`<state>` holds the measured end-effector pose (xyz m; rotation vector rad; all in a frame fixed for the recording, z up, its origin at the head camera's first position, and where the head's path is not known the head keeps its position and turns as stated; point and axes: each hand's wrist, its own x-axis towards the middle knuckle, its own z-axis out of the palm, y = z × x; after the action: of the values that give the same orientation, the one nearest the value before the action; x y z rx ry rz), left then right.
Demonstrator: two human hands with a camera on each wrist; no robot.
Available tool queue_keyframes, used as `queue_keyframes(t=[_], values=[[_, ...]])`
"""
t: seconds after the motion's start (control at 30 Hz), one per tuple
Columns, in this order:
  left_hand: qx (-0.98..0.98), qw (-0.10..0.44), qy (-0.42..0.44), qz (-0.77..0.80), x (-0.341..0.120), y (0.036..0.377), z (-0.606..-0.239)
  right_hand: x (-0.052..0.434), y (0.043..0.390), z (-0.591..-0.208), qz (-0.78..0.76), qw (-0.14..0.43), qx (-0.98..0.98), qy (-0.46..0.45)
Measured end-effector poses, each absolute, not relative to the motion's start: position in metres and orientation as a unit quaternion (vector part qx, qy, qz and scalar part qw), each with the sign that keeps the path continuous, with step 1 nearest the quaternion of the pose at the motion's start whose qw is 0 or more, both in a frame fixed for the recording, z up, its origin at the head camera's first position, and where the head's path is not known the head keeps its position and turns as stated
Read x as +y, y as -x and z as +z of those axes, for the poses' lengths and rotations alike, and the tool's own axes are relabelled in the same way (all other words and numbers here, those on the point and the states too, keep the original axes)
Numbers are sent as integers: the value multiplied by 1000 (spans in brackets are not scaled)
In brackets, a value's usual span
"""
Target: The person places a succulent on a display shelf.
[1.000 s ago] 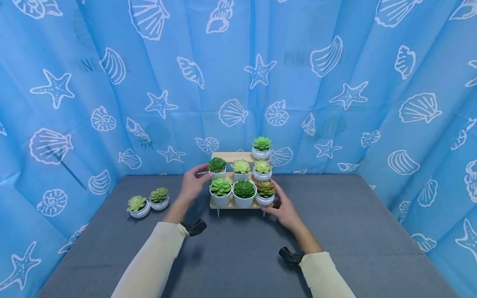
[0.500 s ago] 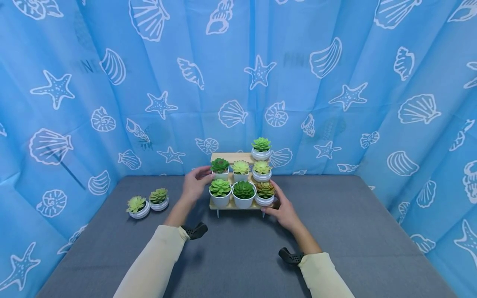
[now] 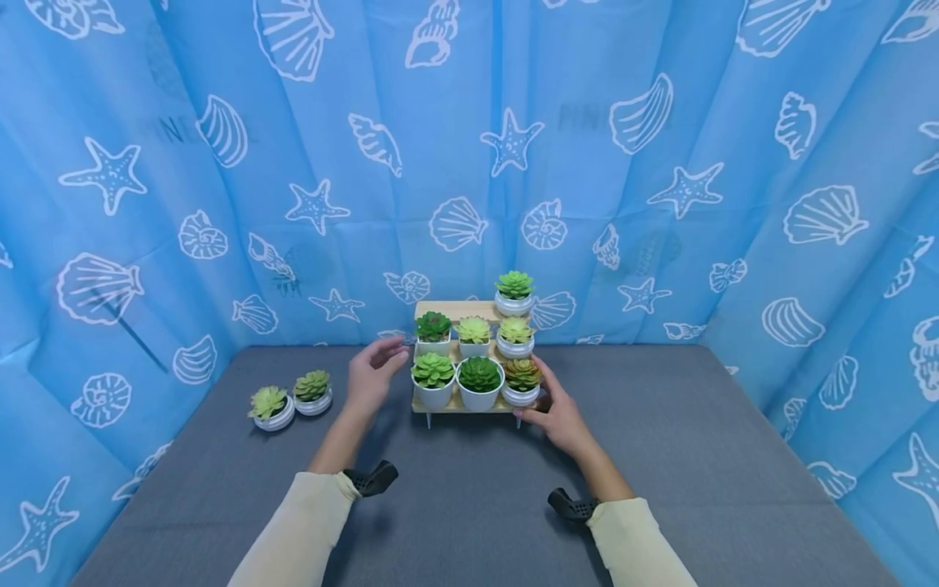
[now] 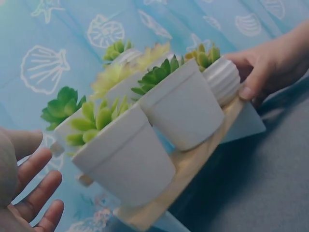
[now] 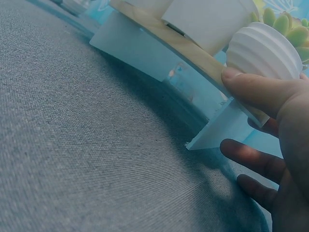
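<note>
Gripping the right front corner of the stepped light-wood plant stand (image 3: 469,311), the right hand (image 3: 559,417) is seen w/ its thumb laid along the ribbed white pot w/ the reddish-green succulent (image 3: 522,381) & the other fingers (image 5: 256,162) curled under the board edge. The stand is set at the back centre of the grey fabric-covered counter (image 3: 660,456), in front of the blue curtain printed w/ white shells & starfish (image 3: 660,163). Seven potted succulents are carried on it: three on the front step, three on the middle, one at top right. The left hand (image 3: 372,377) is held just left of the stand, apart from it, fingers (image 4: 36,191) spread & released, nothing grasped; nearest to it is the smooth white pot w/ the light-green succulent (image 3: 434,379). Two more small ribbed pots w/ succulents (image 3: 292,399) are placed well apart at the counter's left.
</note>
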<state>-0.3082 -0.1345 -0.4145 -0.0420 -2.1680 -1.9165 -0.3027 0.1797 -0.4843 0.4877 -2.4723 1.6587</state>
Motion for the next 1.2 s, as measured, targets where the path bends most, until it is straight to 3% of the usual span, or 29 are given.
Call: queue_keyframes(t=[0.33, 0.77, 1.2], values=[[-733, 109, -12, -671, -157, 288, -431, 171, 281, -450, 543, 43, -824, -154], [-789, 68, -11, -611, -198, 270, -458, 179, 305, -488, 548, 61, -819, -160], [-838, 29, -16, -545, -261, 249, -473, 176, 294, -471, 550, 57, -817, -165]])
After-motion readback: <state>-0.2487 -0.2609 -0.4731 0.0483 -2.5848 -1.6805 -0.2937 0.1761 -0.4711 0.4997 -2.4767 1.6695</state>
